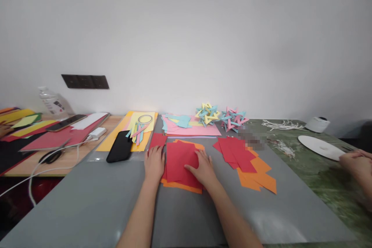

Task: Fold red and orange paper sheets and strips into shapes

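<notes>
Red sheets (182, 162) are stacked on orange sheets (183, 187), mid-table on the gray cover (87, 201). The left hand (155, 163) is laid by the stack's left edge, fingers slightly parted, nothing visibly pinched; the right hand (205, 168) is rested on its right edge, thumb spread from fingers. Step in hand, apparently: pile being squared. Uneven edges seemingly need to be nudged inward, evenly from both sides.
</notes>
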`<state>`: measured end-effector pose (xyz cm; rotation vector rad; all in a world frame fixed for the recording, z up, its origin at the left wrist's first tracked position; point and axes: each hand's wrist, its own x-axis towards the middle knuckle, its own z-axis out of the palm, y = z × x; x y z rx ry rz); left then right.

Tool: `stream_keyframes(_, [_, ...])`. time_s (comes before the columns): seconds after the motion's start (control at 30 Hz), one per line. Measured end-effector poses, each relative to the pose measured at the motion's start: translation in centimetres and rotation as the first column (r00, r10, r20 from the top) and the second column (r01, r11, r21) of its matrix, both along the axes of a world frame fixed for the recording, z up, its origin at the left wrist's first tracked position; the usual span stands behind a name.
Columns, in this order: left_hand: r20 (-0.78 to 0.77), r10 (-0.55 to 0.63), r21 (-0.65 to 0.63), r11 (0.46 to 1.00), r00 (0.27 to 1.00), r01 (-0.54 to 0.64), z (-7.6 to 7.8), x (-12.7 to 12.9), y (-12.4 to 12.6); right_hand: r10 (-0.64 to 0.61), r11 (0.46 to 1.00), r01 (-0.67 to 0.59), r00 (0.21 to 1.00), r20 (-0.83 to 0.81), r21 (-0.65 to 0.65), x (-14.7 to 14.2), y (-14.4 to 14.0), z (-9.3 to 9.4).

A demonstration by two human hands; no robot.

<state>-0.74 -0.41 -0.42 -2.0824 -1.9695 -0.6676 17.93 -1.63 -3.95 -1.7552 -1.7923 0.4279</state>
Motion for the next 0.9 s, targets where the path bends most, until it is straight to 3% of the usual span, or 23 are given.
stream_keyframes(0.13, [-0.025, 0.046, -0.074, 0.996, 0.999, -0.047, -0.5, 0.8, -0.2, -0.009, 0.998, 0.014, 0.995, -0.102, 0.054, 0.3, 0.2, -0.2])
stream_keyframes(0.27, [-0.013, 0.126, -0.005, 0.992, 0.992, -0.126, 0.3, 1.3, -0.8, 0.005, 0.993, 0.026, 0.966, -0.260, 0.117, 0.4, 0.4, -0.1])
stream_keyframes(0.4, [0.111, 0.056, 0.062, 0.996, 0.992, -0.063, 1.2, 1.9, -1.3, -0.009, 0.980, 0.102, 0.885, -0.466, 0.174, 0.6, 0.8, 0.4])
stream_keyframes(0.5, [0.211, -0.020, 0.063, 0.998, 0.977, 0.007, 1.1, 2.6, -1.4, -0.008, 0.978, 0.150, 0.719, -0.695, 0.144, 0.9, 1.0, 1.2])
stream_keyframes(0.6, [0.384, -0.017, 0.087, 0.996, 0.923, -0.018, 0.8, 3.2, -1.4, 0.015, 0.982, 0.163, 0.425, -0.905, 0.093, 1.4, 1.1, 2.2])
stream_keyframes(0.67, [0.560, -0.055, 0.089, 0.996, 0.827, 0.006, 0.7, 3.6, -1.2, 0.017, 0.987, 0.149, 0.230, -0.973, 0.052, 1.8, 1.0, 2.8])
stream_keyframes(0.73, [0.762, -0.135, 0.068, 0.989, 0.634, 0.129, 0.9, 3.8, -1.0, 0.005, 0.994, 0.108, 0.097, -0.995, 0.016, 2.1, 0.9, 3.4])
stream_keyframes(0.83, [0.947, -0.172, 0.051, 0.915, 0.272, 0.400, 1.2, 4.0, -0.9, -0.013, 1.000, -0.014, 0.050, -0.999, -0.014, 2.1, 0.5, 4.1])
stream_keyframes(0.9, [0.975, -0.143, 0.052, 0.889, 0.168, 0.455, 1.2, 3.9, -0.8, 0.004, 0.991, -0.131, 0.096, -0.995, -0.009, 1.8, 0.2, 4.5])
